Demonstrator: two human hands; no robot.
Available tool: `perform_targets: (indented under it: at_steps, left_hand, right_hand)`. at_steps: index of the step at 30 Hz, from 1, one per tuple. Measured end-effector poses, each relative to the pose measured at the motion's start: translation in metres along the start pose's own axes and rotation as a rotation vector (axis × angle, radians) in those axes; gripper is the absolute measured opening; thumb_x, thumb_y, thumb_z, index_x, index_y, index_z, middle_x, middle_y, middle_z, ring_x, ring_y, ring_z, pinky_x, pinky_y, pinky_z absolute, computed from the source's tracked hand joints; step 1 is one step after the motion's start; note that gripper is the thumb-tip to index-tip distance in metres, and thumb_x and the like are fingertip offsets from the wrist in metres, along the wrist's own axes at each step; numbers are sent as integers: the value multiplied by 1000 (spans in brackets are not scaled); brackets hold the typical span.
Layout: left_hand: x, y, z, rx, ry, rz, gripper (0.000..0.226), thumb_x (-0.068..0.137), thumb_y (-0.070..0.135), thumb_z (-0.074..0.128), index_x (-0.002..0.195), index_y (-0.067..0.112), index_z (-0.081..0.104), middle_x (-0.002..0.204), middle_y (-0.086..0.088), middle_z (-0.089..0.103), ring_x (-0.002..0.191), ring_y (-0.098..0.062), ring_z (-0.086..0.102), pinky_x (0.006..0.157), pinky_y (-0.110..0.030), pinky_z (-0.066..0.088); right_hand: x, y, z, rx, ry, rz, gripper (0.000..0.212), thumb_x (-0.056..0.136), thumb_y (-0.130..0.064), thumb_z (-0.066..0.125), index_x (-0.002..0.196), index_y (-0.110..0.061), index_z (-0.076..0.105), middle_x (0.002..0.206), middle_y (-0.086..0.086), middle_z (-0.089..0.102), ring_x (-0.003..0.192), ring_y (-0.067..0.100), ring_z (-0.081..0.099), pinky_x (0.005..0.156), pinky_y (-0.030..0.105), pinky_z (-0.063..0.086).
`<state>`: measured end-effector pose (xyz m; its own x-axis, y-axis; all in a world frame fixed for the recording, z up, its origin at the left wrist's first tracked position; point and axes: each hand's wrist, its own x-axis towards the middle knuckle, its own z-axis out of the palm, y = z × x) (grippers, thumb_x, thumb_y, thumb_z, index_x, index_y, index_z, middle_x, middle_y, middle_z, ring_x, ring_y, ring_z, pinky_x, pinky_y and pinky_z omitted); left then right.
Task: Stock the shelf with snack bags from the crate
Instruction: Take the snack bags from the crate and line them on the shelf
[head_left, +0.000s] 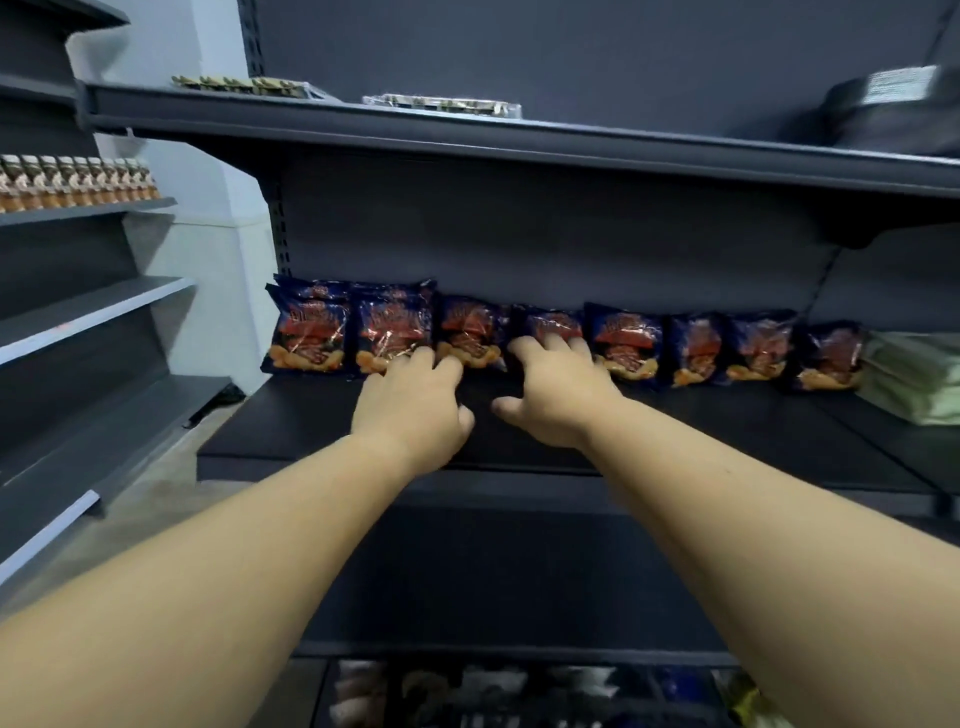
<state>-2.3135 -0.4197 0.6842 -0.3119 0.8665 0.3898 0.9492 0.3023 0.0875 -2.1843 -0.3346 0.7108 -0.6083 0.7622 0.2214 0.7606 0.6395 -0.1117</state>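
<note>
Both hands, left (415, 400) and right (553, 395), grip loose, fingers straightening snack bags (470, 332); next, fetch more for the shelf (727, 431).

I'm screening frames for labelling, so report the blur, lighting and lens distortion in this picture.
Head view: dim, even lighting; the dark grey metal shelf swallows detail. The row of dark blue snack bags is soft, their print unreadable, with small glare spots on the foil. The black package on the upper shelf is smeared by blur. Wide-angle distortion bows the shelf edges. The left hand and right hand are fairly sharp.
</note>
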Motion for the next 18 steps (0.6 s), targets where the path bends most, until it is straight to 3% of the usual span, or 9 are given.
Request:
perform_targets:
  at_steps: [9, 18]
  left_hand:
    - [-78, 86, 26, -80, -126, 43, 42, 94, 40, 46, 130, 20, 43, 125, -4, 46, 110, -27, 47, 85, -40, 41]
    - [-133, 100, 95, -157, -365, 15, 40, 95, 38, 44, 131, 20, 43, 125, -3, 49, 111, -26, 48, 84, -38, 40]
  right_hand:
    - [-103, 59, 18, 57, -148, 17, 62, 92, -48, 56, 143, -20, 35, 140, 9, 43, 126, 30, 39, 99, 45, 41]
    - [-156, 90, 96, 120, -377, 107, 59, 92, -47, 57, 141, -18, 38, 135, 7, 52, 118, 27, 52, 88, 37, 47]
